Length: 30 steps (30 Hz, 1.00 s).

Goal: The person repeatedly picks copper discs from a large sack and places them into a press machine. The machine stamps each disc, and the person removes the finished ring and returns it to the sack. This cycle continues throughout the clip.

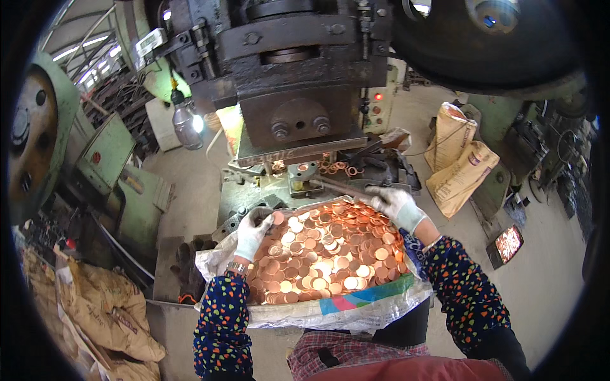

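Note:
My left hand, in a white glove, pinches a copper disc at the upper left edge of a big heap of loose copper discs. The heap lies in an open sack lined with white and coloured plastic. My right hand, also gloved, closes on the near end of a thin dark rod. The rod's far end points left to a small die block on the press bed. A reddish round piece shows on top of that block.
Above the die hangs the heavy press ram. Copper rings lie behind the die. A lit lamp hangs at left. Paper sacks stand at right, with more sacks at lower left. A control box shows a red light.

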Tool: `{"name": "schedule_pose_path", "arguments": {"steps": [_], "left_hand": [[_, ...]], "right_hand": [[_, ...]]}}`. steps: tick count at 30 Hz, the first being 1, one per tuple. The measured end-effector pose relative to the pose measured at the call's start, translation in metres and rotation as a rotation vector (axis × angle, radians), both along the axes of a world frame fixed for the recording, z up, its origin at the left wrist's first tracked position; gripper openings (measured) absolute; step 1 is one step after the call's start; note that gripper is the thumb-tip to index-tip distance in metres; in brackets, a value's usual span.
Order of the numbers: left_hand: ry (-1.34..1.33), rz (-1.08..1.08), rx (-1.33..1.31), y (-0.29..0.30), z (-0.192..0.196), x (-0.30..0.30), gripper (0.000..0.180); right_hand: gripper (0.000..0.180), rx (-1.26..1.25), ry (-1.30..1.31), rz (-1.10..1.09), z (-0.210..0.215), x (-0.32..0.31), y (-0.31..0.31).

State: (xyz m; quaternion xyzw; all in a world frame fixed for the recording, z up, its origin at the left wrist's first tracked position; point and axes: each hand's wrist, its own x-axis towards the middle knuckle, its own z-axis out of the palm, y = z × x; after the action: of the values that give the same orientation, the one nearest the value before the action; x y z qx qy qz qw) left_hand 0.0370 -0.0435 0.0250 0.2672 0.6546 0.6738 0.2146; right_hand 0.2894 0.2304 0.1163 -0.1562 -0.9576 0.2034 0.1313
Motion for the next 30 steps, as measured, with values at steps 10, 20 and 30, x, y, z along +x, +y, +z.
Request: {"name": "schedule_pose_path", "arguments": {"steps": [10, 20, 30], "left_hand": [[0.093, 0.059, 0.041, 0.046, 0.046, -0.012, 0.019], [0.271, 0.297, -0.062, 0.119, 0.025, -0.032, 0.03], [0.971, 0.444, -0.404, 0.154, 0.013, -0.039, 0.031]], "right_hand": [[0.032, 0.668, 0.028, 0.017, 0.004, -0.069, 0.022], [0.031, 0.531, 0.009, -0.092, -0.003, -0.065, 0.047], [0.034, 0.228, 0.037, 0.04, -0.011, -0.039, 0.045]]}}
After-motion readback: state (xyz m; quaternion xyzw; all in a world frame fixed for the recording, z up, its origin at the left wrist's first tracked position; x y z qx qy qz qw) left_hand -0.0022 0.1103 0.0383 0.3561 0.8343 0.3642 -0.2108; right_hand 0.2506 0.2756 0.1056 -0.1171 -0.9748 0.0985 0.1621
